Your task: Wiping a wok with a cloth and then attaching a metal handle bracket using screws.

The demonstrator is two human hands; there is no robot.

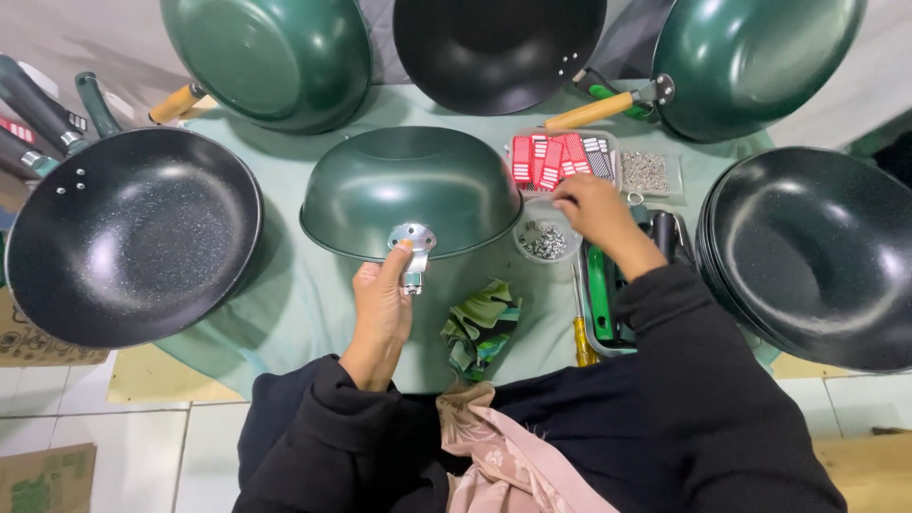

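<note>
We have the upturned green wok (410, 185) lying rim-down on the pale green cloth (285, 285), straight ahead of our left hand (382, 309). That hand holds the metal handle bracket (412, 239) against the wok's near wall, thumb pressed on the plate, fingers curled beneath it. Our right hand (594, 211) reaches forward and to the right of the wok, fingers bent down over the clear tray of red and striped packets (560, 157); we cannot tell whether it has pinched anything yet. Just below that hand sits a small round cup of screws (543, 240), and beyond its fingers a bag of small metal parts (646, 173). By the right wrist lie a yellow-handled screwdriver (581, 332) and a green-handled tool (599, 290) in a tray. Between our forearms is a folded leaf-print rag (480, 328).

Further out, a black speckled pan (133, 237) rests left of the left hand, a stack of black pans (817, 256) right of the right arm, and more green and black woks with wooden handles (594, 111) ring the far edge.

As we judge it, the bracket is held by thumb pressure alone, so it could slide off its holes while our eyes go to the tray. The domed wok could also rock or skid on the cloth, and our right wrist could tip the screw cup.
</note>
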